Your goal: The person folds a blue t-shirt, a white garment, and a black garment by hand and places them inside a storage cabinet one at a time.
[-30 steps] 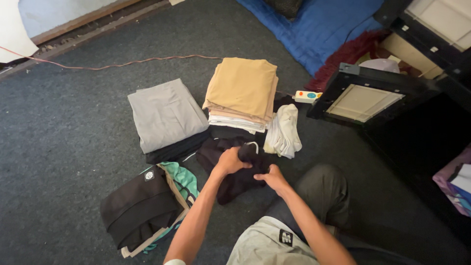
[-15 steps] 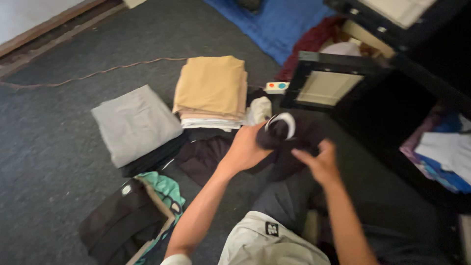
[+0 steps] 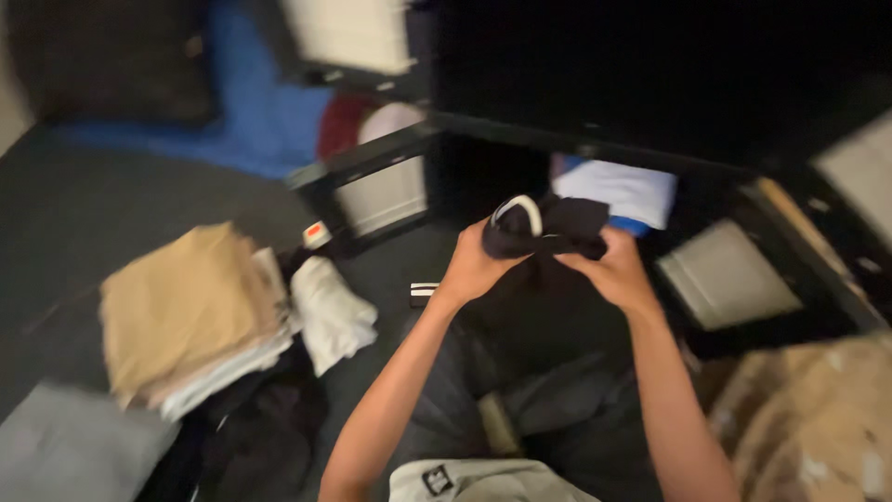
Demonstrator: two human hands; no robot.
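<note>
A folded black garment point(image 3: 548, 228) with a white band is held up in front of me by both hands. My left hand point(image 3: 472, 268) grips its left side and my right hand point(image 3: 615, 274) grips its right side. It is raised in front of a dark shelf opening point(image 3: 557, 177), where folded white and blue cloth point(image 3: 621, 192) lies. The view is blurred.
A stack of tan and white folded clothes point(image 3: 186, 311) and a white bundle point(image 3: 330, 311) lie on the dark carpet at left, with a grey folded piece point(image 3: 65, 451) nearer. Black shelf doors point(image 3: 372, 181) stand open. A blue mat point(image 3: 251, 121) lies beyond. My legs are below.
Both hands have lifted the black garment off the floor pile and carried it up and to the right, toward the black shelf. My view has swung right with it.
</note>
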